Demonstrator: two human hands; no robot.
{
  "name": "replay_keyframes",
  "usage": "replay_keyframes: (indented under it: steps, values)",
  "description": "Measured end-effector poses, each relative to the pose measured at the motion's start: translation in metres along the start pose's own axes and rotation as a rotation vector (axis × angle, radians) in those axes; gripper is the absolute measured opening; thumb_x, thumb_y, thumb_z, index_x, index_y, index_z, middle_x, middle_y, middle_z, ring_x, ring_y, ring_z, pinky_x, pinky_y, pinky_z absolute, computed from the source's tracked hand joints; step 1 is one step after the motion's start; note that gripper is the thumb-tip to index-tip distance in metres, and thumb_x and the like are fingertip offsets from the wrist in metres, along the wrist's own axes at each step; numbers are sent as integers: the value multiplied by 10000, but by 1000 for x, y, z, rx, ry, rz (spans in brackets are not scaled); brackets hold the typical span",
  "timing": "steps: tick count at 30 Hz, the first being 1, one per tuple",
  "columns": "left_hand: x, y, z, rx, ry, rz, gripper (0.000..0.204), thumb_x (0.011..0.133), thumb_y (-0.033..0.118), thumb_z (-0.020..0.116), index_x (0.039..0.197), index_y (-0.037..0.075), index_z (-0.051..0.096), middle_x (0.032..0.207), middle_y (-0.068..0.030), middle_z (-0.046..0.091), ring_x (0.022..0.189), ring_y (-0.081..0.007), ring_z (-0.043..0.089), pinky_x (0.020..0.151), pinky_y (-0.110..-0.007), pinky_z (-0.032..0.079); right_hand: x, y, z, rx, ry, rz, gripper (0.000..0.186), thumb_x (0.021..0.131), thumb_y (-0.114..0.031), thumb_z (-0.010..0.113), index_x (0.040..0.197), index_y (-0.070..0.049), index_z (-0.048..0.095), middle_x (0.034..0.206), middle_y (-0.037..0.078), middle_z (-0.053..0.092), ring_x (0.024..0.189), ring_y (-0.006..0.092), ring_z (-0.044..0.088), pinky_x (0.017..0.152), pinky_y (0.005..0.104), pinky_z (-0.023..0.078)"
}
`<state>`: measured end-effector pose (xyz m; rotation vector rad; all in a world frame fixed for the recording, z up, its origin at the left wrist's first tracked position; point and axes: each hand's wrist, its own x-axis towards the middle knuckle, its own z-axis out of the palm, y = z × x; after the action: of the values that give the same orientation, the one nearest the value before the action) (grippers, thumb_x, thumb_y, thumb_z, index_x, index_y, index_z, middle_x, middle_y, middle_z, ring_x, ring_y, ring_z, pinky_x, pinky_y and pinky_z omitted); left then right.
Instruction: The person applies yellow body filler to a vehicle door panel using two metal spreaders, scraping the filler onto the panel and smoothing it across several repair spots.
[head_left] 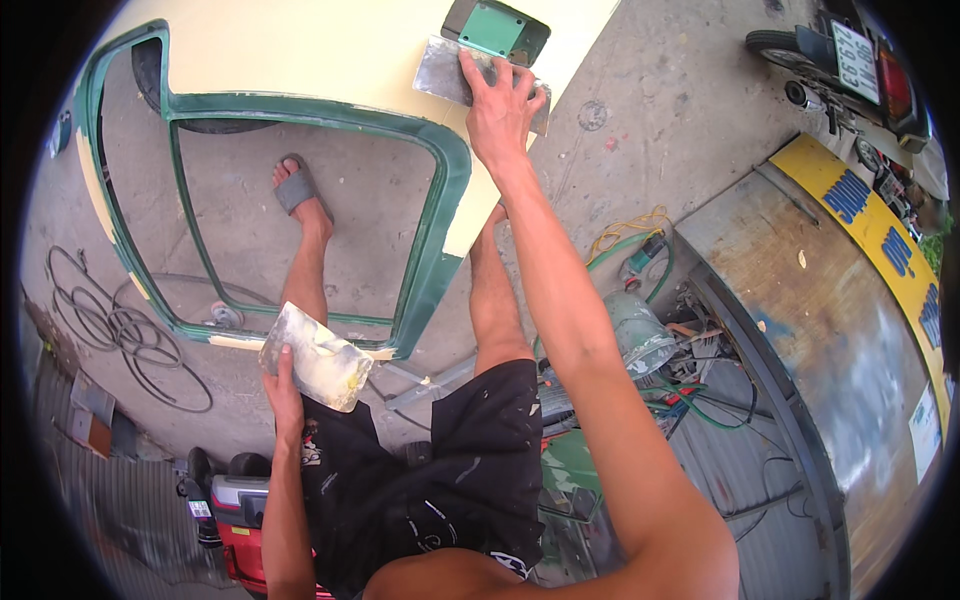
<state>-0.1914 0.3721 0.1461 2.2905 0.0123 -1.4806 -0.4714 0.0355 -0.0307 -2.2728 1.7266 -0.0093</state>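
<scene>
A cream vehicle door panel [300, 50] with a green window frame [455, 175] stretches out in front of me. My right hand [497, 115] presses a flat grey metal spreader [442, 68] against the cream surface, fingers spread over the blade. Just beyond it is a green recess [490, 30] in the panel. Below the window frame, my left hand [285, 400] grips a rectangular plate [318, 362] smeared with pale yellow filler, thumb on top. The left fingers under the plate are hidden.
Loops of dark cable [115, 320] lie on the concrete at left. A green power tool [642, 255] with a hose sits right of my legs, near a rusty metal sheet [780, 270] with a yellow sign edge. A parked motorbike [870, 80] stands at far right.
</scene>
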Motion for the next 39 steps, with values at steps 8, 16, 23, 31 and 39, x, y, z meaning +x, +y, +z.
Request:
replay_keyframes:
  steps: [8,16,23,31,39]
  values:
    - [-3,2,2,13,34,48,583,955,375,610,1247,-126,552,1223,-166,604,1091,-214,563,974,-341,417,-2,-9,9,-7,-6,31,668,796,13,597,1386,-290,524,1292,156,479,1188,397,413,974,686,296]
    - [1,6,3,-12,-32,7,588,953,376,613,1270,-114,540,1251,-171,590,1130,-225,553,992,-342,410,-87,-69,21,63,-87,129,677,791,14,592,1399,-273,508,1291,170,458,1213,388,396,972,686,282]
    - [-4,3,7,-9,56,79,492,988,316,571,1255,-97,551,1207,-136,609,1101,-203,561,976,-333,417,-75,-22,-11,56,-66,98,788,739,82,557,1419,-312,501,1310,170,454,1215,376,405,1010,637,283]
    - [1,-5,5,3,-18,77,551,971,351,591,1287,-98,535,1250,-142,596,1119,-207,561,987,-333,414,-27,53,-28,428,-99,571,627,848,-39,548,1441,-231,489,1298,183,466,1208,396,403,999,624,329]
    - [2,-9,1,-19,-8,27,531,980,318,589,1278,-117,528,1252,-157,593,1124,-210,560,983,-337,419,-13,46,-10,1213,125,963,568,854,-76,595,1415,-101,517,1148,207,582,1098,365,588,1025,424,419]
